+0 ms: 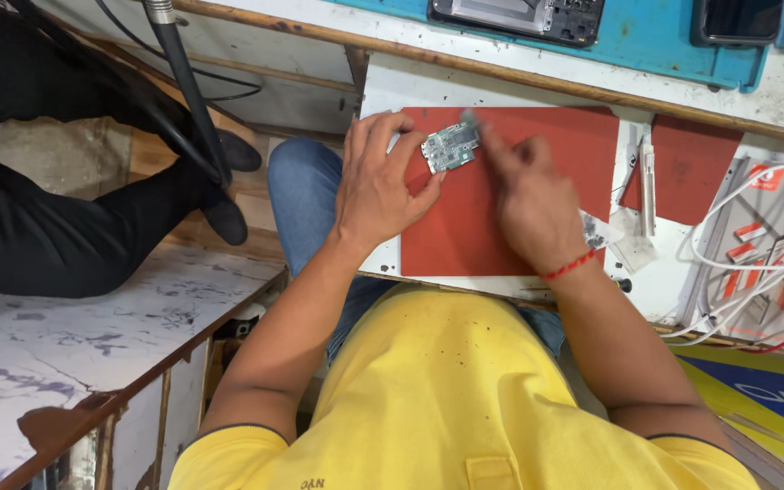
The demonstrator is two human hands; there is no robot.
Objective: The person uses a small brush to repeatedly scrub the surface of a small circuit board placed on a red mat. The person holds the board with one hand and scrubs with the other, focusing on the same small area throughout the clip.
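Observation:
A small green circuit board [451, 146] rests on a red mat [546, 154] on the white bench. My left hand [379, 181] pinches the board by its left and lower edges between thumb and fingers. My right hand [526, 195] is blurred with motion, and its fingertips press a small object on the board's upper right corner; what that object is cannot be made out. A red thread band sits on my right wrist.
A second red mat piece [691, 163] lies to the right, with a white pen-shaped tool [650, 186] between the mats. White cables [755, 263] and packets lie at far right. An opened phone [519, 16] lies on a blue tray. Another person's dark-trousered legs [65, 218] are at left.

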